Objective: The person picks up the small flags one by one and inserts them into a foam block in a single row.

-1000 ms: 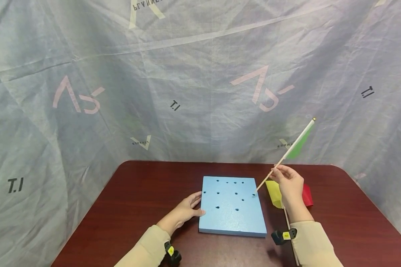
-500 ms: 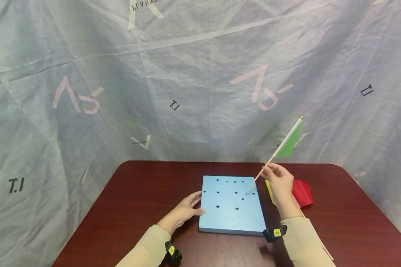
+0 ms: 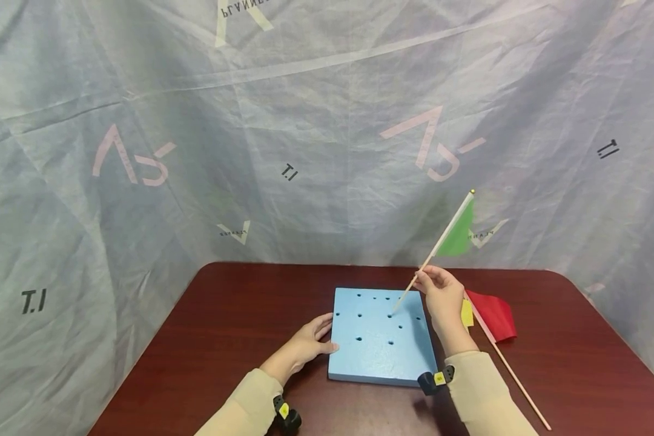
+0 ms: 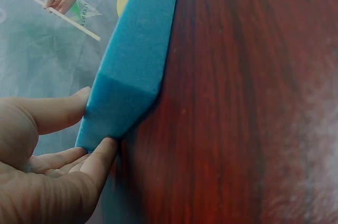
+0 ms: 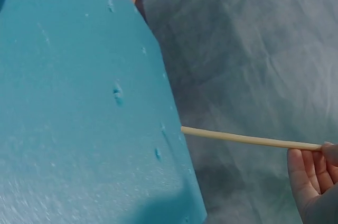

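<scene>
A light blue board (image 3: 378, 357) with several small holes lies flat on the table. My left hand (image 3: 300, 348) holds its left edge, thumb on top; in the left wrist view the thumb and fingers (image 4: 100, 163) pinch the blue side. Between right thumb and fingertips, my right hand (image 3: 444, 303) pinches the thin wooden stick of a green flag (image 3: 456, 236), which leans up to the right. The stick's lower tip is over the board, close to a hole right of centre. In the right wrist view the stick (image 5: 248, 139) appears beside the board; whether its tip touches, I cannot tell.
A red flag (image 3: 493, 315) lies on the dark red table (image 3: 240, 303) right of the board, its stick pointing toward the front right. Part of a yellow flag (image 3: 467, 313) shows behind my right wrist. A grey printed cloth (image 3: 316, 133) hangs behind the table.
My right hand has moved left with the green flag, carrying the stick's tip from the board's right edge inward. The green cloth shows more fully. My left hand keeps its hold on the board.
</scene>
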`<state>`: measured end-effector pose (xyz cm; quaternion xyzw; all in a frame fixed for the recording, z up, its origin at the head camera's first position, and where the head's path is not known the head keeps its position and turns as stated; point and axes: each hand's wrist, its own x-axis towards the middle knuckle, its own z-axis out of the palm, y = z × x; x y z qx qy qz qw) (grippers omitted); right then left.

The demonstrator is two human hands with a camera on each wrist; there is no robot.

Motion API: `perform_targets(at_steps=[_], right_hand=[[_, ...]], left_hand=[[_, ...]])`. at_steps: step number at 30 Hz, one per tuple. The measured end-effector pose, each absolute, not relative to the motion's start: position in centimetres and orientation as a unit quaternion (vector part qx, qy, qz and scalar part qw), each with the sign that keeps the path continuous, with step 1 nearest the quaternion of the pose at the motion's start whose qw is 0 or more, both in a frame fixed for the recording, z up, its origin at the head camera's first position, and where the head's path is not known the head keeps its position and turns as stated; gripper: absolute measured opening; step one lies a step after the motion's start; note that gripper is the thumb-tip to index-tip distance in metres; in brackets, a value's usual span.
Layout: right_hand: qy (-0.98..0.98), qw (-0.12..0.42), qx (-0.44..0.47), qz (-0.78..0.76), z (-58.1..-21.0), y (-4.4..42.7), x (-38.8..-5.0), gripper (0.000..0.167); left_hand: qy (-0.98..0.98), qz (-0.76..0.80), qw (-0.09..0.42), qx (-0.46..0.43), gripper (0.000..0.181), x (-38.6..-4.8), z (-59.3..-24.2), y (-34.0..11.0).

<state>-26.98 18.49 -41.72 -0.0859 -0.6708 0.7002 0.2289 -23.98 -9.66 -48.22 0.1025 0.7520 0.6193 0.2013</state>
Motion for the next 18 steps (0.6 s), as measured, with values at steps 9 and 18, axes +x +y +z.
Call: perform_targets(at_steps=[9, 18], right_hand=[[-0.704, 0.225, -0.085, 0.668, -42.4, 17.7, -27.1, 0.019], [-0.73, 0.227, -0.067, 0.641, -42.4, 17.4, -27.4, 0.018]], left_hand=[[0.749, 0.623, 0.2, 0.106, 0.078, -24.0, -48.5, -9.6], [0.75, 0.621, 0.197, 0.11, 0.078, -23.9, -48.3, -9.7]])
